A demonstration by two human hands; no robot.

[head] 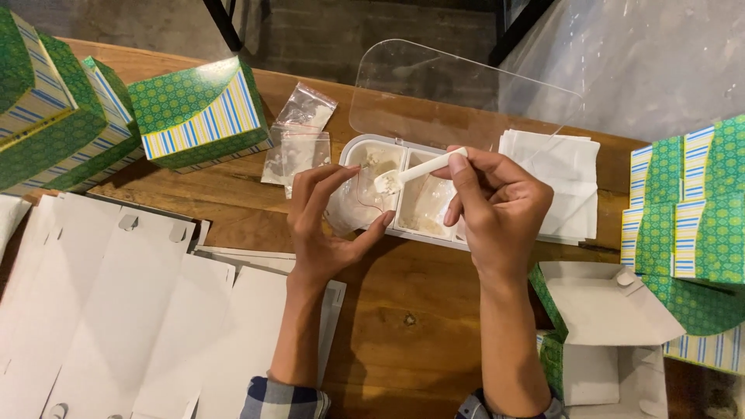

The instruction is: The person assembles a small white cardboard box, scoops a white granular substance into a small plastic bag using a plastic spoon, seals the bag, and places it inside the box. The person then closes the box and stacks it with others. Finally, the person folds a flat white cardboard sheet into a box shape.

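Spoon [419,169] — small, white, powder-heaped — pinched by right hand [497,209]; left hand [330,221] grips seemingly clear bag [353,206].

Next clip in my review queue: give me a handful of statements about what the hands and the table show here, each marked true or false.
1. The right hand holds a small white spoon. True.
2. The left hand holds a green box. False: it holds a small clear plastic bag at the spoon's tip.
3. The white divided container has its clear lid shut. False: the lid stands open.
4. Flat unfolded white cartons lie left of the left hand. True.
5. An open green box sits right of the right forearm. True.
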